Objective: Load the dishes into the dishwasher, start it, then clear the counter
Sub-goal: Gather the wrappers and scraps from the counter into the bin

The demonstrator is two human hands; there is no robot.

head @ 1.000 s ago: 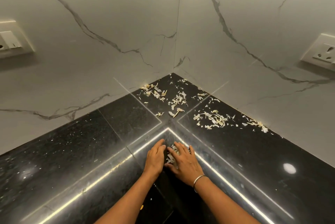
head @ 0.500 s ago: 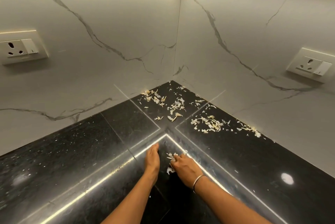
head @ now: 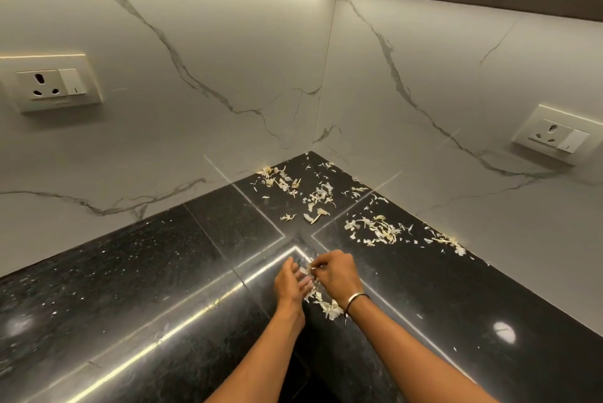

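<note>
Gathering peel scraps: my right hand pinches a few, left hand loosely cupped close beside. Loose scraps lie ahead toward the worktop corner, nearer my right hand.

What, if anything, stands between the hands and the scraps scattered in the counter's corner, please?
Nothing visible does: only bare black counter lies between the left hand, the right hand and the corner scraps. The near scraps lie at the hands; the right hand pinches some.
</note>
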